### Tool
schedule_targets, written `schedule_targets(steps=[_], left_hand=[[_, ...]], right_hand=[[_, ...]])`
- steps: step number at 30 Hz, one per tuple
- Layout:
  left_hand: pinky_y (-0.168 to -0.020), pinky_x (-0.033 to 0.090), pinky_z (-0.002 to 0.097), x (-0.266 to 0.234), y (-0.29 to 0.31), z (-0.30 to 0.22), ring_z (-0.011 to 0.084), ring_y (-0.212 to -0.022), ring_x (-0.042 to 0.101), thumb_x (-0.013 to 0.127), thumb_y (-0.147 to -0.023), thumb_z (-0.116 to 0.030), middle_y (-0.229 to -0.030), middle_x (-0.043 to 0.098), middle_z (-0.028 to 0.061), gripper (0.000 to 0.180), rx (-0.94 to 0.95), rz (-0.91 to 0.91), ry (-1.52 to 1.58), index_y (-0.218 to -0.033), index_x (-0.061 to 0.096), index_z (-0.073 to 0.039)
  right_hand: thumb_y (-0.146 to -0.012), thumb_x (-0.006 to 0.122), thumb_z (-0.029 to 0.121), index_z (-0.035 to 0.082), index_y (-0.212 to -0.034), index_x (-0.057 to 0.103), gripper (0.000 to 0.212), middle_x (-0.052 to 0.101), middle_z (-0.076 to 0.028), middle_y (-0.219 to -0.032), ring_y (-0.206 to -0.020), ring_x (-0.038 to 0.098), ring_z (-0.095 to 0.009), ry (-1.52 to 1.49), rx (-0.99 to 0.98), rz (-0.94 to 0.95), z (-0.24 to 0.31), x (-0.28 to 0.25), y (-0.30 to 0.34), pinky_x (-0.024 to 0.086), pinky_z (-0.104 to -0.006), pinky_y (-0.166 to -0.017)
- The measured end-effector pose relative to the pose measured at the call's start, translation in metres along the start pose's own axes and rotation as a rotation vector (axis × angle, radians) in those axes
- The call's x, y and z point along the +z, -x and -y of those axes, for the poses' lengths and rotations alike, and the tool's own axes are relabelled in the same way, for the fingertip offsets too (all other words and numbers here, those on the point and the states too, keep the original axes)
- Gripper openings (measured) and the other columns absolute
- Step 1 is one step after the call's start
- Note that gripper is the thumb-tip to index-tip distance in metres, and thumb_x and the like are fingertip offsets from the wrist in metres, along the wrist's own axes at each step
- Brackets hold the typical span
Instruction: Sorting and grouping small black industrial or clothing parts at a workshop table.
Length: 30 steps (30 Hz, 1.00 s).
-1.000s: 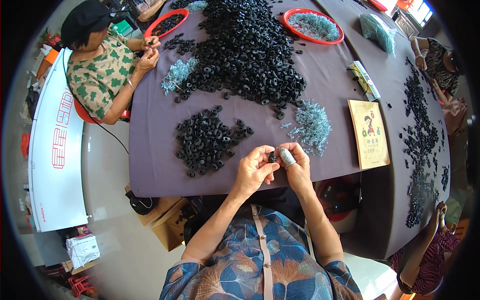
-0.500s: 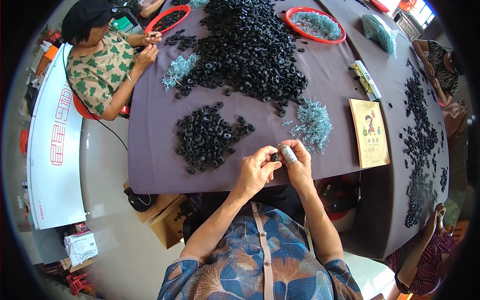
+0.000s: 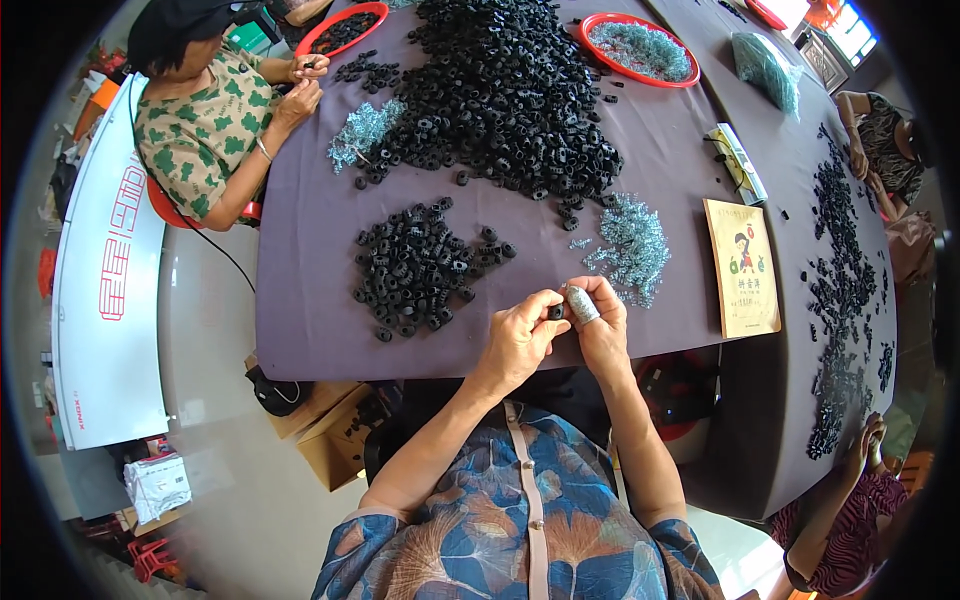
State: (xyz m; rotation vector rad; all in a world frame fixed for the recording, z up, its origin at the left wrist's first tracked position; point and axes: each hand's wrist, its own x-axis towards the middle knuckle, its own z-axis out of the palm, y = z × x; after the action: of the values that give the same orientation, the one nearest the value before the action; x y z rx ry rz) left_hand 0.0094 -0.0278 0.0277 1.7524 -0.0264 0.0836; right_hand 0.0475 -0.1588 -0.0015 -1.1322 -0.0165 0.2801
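Observation:
My left hand pinches a small black hollow plastic piece, which looks like a cord-lock barrel, between thumb and fingertips. Close beside it, my right hand is closed, its thumb wrapped in a silvery grey covering. Whatever lies in the right fingertips is too small to make out. Both hands are just over the table's near edge. Left of them lies a small heap of similar black pieces. Beyond my right hand is a loose pile of small pale-blue coil springs.
A large black heap covers the table's far middle. Red trays stand farther back. To the right lie a tan booklet and a white-and-yellow box. A co-worker sits at left; others work along the right table.
My hands stay together at nearly the same place, with the black piece turned slightly in the left fingertips. The whole view has shifted a little.

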Motion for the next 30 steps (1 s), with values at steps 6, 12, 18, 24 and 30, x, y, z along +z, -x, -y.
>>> schedule_targets(steps=[6, 12, 18, 24, 30], left_hand=[[-0.045, 0.046, 0.0208, 0.002, -0.001, 0.001, 0.0051, -0.051, 0.055, 0.056, -0.083, 0.004, -0.07, 0.062, 0.0032, 0.021, -0.018, -0.013, 0.022, -0.103, 0.058, 0.0], [-0.044, 0.045, 0.0204, 0.003, -0.001, -0.001, 0.0043, -0.05, 0.053, 0.057, -0.082, 0.004, -0.068, 0.061, 0.0018, 0.017, -0.055, -0.006, 0.068, -0.099, 0.058, 0.001], [-0.042, 0.044, 0.0203, 0.003, -0.001, -0.002, 0.0036, -0.049, 0.052, 0.06, -0.081, 0.004, -0.066, 0.06, 0.0006, 0.016, -0.08, -0.033, 0.1, -0.096, 0.059, 0.0], [-0.043, 0.046, 0.02, 0.003, -0.001, 0.0, 0.0042, -0.05, 0.053, 0.062, -0.081, 0.003, -0.069, 0.061, 0.0009, 0.023, -0.154, -0.057, 0.184, -0.103, 0.057, -0.001], [-0.048, 0.047, 0.0211, -0.01, 0.004, 0.006, 0.0066, -0.056, 0.056, 0.063, -0.081, 0.001, -0.075, 0.059, 0.0034, 0.031, -0.23, 0.006, 0.312, -0.11, 0.052, 0.0]], right_hand=[[-0.091, 0.05, 0.002, 0.003, -0.1, 0.054, 0.01, 0.059, -0.003, -0.09, -0.074, 0.053, -0.007, 0.004, -0.008, 0.006, -0.002, -0.002, -0.001, 0.044, -0.0191, -0.066], [-0.091, 0.05, 0.001, 0.003, -0.1, 0.054, 0.01, 0.059, -0.003, -0.09, -0.074, 0.053, -0.007, 0.001, -0.01, 0.004, 0.0, -0.002, 0.001, 0.044, -0.019, -0.067], [-0.09, 0.05, 0.0, 0.003, -0.1, 0.054, 0.011, 0.059, -0.003, -0.091, -0.075, 0.052, -0.007, -0.005, 0.007, -0.002, -0.001, -0.001, 0.0, 0.043, -0.019, -0.067], [-0.09, 0.049, -0.001, 0.003, -0.1, 0.054, 0.011, 0.059, -0.005, -0.091, -0.076, 0.053, -0.008, -0.011, -0.002, 0.0, 0.0, -0.001, 0.0, 0.045, -0.0207, -0.069], [-0.091, 0.049, 0.002, 0.003, -0.098, 0.055, 0.009, 0.062, -0.006, -0.087, -0.071, 0.055, -0.009, 0.012, -0.02, 0.008, -0.004, -0.001, -0.001, 0.048, -0.0229, -0.066]])
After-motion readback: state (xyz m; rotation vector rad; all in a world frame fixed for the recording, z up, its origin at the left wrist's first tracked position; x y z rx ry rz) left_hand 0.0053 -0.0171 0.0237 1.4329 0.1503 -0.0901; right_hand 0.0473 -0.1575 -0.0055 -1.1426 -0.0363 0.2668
